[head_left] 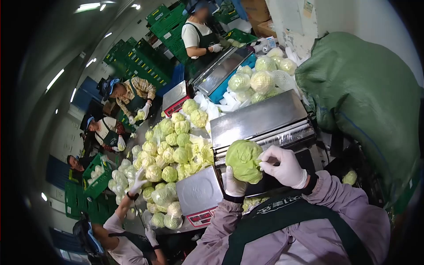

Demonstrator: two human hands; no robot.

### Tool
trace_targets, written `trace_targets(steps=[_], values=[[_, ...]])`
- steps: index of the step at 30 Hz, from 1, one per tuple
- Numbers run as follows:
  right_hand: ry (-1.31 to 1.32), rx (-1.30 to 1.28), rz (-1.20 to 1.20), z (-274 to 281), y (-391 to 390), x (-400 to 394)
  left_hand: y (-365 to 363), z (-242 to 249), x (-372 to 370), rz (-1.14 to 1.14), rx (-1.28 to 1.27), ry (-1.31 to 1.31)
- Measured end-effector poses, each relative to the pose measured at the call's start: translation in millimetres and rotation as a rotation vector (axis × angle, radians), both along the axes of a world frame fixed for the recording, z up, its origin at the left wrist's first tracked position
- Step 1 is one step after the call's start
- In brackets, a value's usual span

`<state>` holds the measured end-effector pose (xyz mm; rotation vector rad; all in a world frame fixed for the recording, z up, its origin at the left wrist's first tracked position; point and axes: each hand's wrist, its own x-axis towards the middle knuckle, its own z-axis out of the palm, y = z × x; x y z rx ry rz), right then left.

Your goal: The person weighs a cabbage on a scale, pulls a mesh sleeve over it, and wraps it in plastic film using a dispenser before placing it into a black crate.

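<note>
A green cabbage [244, 160] is held up in front of my chest, over the front of the metal wrapping machine [260, 121]. My left hand [235, 182], in a white glove, grips it from below and the left; part of those fingers is hidden behind the head. On the cabbage's right side my gloved right hand [282, 167] pinches with thumb and forefinger at the edge of an outer leaf. Just left of my left hand stands a scale [199, 191] with a bare metal plate and a red front.
Many cabbages [170, 152] are piled on the table to the left, some in clear wrap. More wrapped cabbages [260, 81] lie beyond the machine. A large green sack [357, 106] stands at right. Several co-workers [128, 95] work around the table; green crates [139, 62] are stacked behind.
</note>
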<state>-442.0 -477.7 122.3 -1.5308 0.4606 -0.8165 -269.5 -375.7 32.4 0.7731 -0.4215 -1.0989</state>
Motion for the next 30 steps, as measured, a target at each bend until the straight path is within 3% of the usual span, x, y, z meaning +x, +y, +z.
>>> trace_targets(steps=[9,12,13,16,18,19,20,22,24,25,26,28,29,30], values=[[-0.194,0.520,0.102,-11.9,5.9,21.7,14.3,2.1,-8.0,-0.201,-0.039,0.221],[-0.148,0.529,0.131,-4.2,13.6,28.8,24.5,4.2,-1.2,-0.250,-0.038,0.259],[-0.144,0.531,0.139,-3.2,16.3,32.1,24.2,6.9,-4.8,-0.148,0.053,0.331],[-0.096,0.366,0.051,-5.3,20.3,39.5,30.8,4.6,-0.5,-0.127,0.062,0.233],[-0.018,0.083,0.015,-11.9,17.5,43.7,33.4,5.4,0.9,-0.111,0.086,0.295],[-0.097,0.358,0.158,-2.7,16.1,42.2,35.6,4.8,2.7,-0.175,0.012,0.305],[-0.035,0.426,0.221,-1.9,11.5,40.5,37.6,4.1,4.4,-0.241,-0.062,0.313],[-0.344,0.882,0.207,-18.8,1.7,46.7,39.6,-10.3,11.3,-0.185,0.068,0.339],[-0.435,0.789,0.321,-18.5,-3.9,42.7,42.8,-37.7,24.0,-0.274,-0.113,0.452],[-0.392,0.709,0.466,-15.7,-5.1,35.6,44.2,-37.5,24.8,-0.141,0.068,0.290],[-0.377,0.727,0.652,-17.9,-6.1,24.9,48.1,-35.5,25.5,-0.133,0.072,0.293],[0.085,0.519,0.863,-13.8,-7.8,3.3,50.2,-25.5,30.1,-0.130,-0.007,0.379],[0.381,0.251,0.940,-6.0,-5.7,4.3,49.5,-17.9,33.3,-0.129,-0.050,0.421],[0.362,-0.253,0.838,-33.7,1.4,1.9,47.3,-9.4,37.6,-0.131,-0.095,0.459]])
